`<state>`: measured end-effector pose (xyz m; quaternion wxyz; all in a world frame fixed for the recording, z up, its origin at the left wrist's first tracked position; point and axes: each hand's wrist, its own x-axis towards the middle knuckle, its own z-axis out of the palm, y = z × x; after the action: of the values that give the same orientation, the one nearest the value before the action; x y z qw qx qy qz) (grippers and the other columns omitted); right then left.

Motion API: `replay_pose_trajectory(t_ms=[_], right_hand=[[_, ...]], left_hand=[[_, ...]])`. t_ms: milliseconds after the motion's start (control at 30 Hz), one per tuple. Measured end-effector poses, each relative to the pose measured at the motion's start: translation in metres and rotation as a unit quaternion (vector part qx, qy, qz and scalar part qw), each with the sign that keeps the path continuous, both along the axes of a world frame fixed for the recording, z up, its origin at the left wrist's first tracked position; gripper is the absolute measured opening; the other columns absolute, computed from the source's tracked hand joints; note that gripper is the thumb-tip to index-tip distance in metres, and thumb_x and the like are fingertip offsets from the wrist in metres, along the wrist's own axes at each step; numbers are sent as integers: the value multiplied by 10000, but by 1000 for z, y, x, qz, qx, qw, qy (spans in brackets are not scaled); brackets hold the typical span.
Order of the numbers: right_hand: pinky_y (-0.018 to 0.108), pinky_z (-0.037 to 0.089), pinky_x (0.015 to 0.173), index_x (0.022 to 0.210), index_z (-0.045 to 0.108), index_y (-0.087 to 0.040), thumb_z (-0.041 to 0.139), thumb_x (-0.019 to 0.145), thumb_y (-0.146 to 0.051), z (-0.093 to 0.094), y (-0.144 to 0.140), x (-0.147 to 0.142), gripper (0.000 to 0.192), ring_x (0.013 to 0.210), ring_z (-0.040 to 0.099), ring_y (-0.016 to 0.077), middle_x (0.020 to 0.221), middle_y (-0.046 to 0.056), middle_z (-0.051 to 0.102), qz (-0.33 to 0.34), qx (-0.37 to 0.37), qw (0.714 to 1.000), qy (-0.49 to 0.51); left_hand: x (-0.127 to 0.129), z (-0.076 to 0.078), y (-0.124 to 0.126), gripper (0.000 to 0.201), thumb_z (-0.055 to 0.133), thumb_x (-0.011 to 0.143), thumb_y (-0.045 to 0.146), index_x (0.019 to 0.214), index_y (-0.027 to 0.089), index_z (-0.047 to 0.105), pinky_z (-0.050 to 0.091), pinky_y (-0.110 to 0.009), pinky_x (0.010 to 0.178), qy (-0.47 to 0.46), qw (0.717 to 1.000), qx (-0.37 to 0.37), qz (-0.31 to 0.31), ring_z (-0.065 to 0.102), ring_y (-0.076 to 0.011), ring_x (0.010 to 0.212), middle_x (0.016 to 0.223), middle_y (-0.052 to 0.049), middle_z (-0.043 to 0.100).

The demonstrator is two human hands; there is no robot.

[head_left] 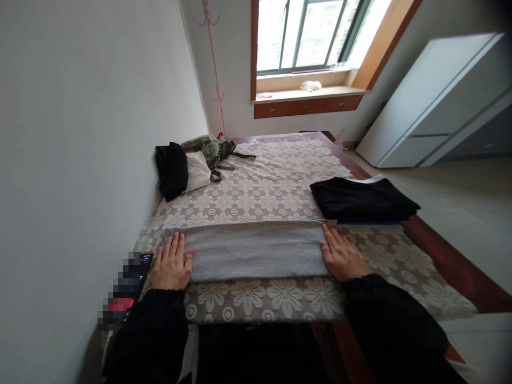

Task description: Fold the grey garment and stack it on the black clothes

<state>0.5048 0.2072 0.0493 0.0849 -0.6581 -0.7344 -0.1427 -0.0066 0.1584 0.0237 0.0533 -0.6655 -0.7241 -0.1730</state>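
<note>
The floral-covered table (456, 266) bears gray fabric (256, 250), black clothing (360, 200) and a green backpack (212, 148).

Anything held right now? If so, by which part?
Nothing gripped, as far as visible: the left hand lies flat on the grey cloth's left end, the right hand on its right end.

Home interior: floral tablecloth (276, 184), wood-framed window (310, 34), pink coat stand (213, 53).

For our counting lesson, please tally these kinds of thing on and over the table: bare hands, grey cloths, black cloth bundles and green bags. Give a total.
Bare hands: 2 (left hand, right hand)
Grey cloth: 1
Black cloth bundles: 2 (left bundle, right bundle)
Green bag: 1
Total: 6
</note>
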Motion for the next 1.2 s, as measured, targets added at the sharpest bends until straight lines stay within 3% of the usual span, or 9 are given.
replay_pose_trajectory(t_ms=[167,400,833,1000,1100,1167,1200], right_hand=[[515,420,1161,1620,274,-126,323,1038,-339,-5,1,3,621,1451,421,367,1620,126,396,26,26,999,-9],[502,387,1199,1645,183,-137,355,1032,-320,-4,0,1,663,1465,410,347,1628,130,380,54,37,998,16],[507,398,1192,1618,282,-155,351,1035,-382,-5,1,2,629,1452,425,350,1629,111,384,45,35,997,49],[506,413,1181,1582,367,-169,371,1028,-428,-4,1,3,611,1429,454,354,1599,99,438,34,19,997,62],[513,412,1178,1573,381,-167,370,1025,-440,-4,0,4,612,1434,447,351,1589,108,451,38,23,996,73],[511,413,1177,1563,395,-159,363,1024,-446,-4,1,4,611,1429,453,346,1585,112,456,41,23,996,79],[508,413,1177,1558,401,-159,362,1022,-449,-4,1,4,611,1427,456,342,1584,111,457,42,22,996,81]], left_hand=[[-11,3,0,632,332,1004,407,1556,110,418,336,-530,1199,5,999,-11,-38,424,-333,1464,1566,-151,474],[-9,8,-2,611,310,1009,385,1561,146,415,292,-518,1231,-15,999,-17,-28,391,-306,1487,1593,-109,447],[-12,9,1,589,375,994,379,1544,177,441,284,-524,1238,-71,997,-12,-27,389,-297,1489,1590,-99,457],[-3,17,-5,512,459,945,347,1413,186,589,180,-571,1262,-138,990,25,-11,438,-313,1455,1498,-110,569],[22,22,-34,408,533,912,369,1256,208,684,197,-562,1260,-261,963,71,7,485,-323,1412,1373,-109,668],[46,24,-63,368,613,882,404,1188,220,702,290,-526,1235,-403,909,94,38,531,-321,1366,1314,-109,690],[57,25,-78,371,655,864,415,1176,220,699,344,-505,1210,-492,863,98,58,555,-315,1340,1303,-109,689]])
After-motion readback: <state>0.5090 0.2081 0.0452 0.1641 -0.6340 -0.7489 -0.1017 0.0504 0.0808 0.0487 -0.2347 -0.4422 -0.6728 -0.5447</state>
